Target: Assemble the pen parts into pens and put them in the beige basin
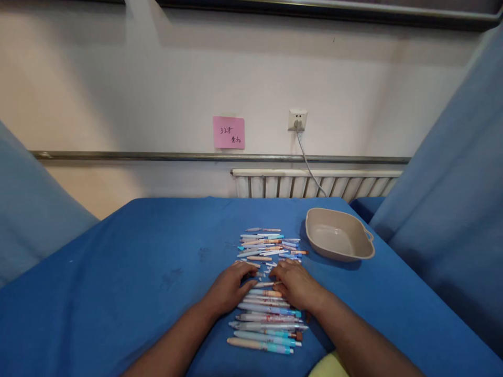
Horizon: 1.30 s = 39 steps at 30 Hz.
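My left hand (231,287) rests on the blue cloth, fingers curled and thumb apart from them, at the left ends of several small pen parts. Opposite it, my right hand (295,283) has its thumb and fingers at the right end of a slim pale pen barrel (264,285). Small white pieces (269,268) lie between the two hands. Nearer me is a column of pens (267,318) in pale blue, white and peach, laid side by side. Beyond my fingers lies a looser pile of pens and pen parts (267,244). My palms hide some pieces.
A beige plastic basin (337,235) stands at the back right of the blue-covered table (157,251). Behind are a radiator (283,186), a wall socket (297,120) with a plugged-in cable, and a pink note (228,133). Blue curtains (451,183) hang at both sides.
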Each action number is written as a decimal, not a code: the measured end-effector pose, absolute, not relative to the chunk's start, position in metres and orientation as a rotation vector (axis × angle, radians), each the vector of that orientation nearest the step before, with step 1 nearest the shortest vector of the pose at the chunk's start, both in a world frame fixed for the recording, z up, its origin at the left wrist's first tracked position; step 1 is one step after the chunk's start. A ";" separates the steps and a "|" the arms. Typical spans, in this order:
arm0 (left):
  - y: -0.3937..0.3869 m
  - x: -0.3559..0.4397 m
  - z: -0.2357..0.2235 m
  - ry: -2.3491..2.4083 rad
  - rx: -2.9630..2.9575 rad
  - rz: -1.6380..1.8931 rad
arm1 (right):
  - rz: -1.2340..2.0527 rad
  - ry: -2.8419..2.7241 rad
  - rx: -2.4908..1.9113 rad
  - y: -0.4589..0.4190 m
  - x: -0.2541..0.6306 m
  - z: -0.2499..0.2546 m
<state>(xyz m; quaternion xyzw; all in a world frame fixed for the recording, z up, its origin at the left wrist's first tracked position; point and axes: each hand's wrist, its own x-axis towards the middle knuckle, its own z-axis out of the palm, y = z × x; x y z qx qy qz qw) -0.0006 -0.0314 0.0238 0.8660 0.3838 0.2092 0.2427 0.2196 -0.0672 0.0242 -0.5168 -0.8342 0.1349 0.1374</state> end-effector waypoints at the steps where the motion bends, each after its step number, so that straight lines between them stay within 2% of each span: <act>1: -0.032 0.000 0.025 1.041 2.369 0.566 | 0.390 -2.408 -1.499 -0.067 0.219 0.023; 10: -0.033 0.002 0.026 1.003 2.420 0.575 | 0.493 -2.290 -1.525 -0.068 0.214 0.018; 17: -0.036 0.007 0.030 1.112 2.400 0.395 | 0.355 -2.363 -1.435 -0.070 0.214 0.025; 23: -0.039 0.005 0.032 1.067 2.280 0.731 | 0.404 -2.197 -1.330 -0.066 0.216 0.011; 28: -0.036 0.004 0.031 1.138 2.278 0.596 | 0.394 -2.146 -1.278 -0.063 0.217 0.004; 33: -0.035 0.003 0.029 1.086 2.364 0.768 | 0.393 -2.138 -1.298 -0.062 0.218 0.003; 39: -0.032 -0.001 0.025 1.263 2.254 0.644 | 0.406 -2.153 -1.292 -0.063 0.217 0.003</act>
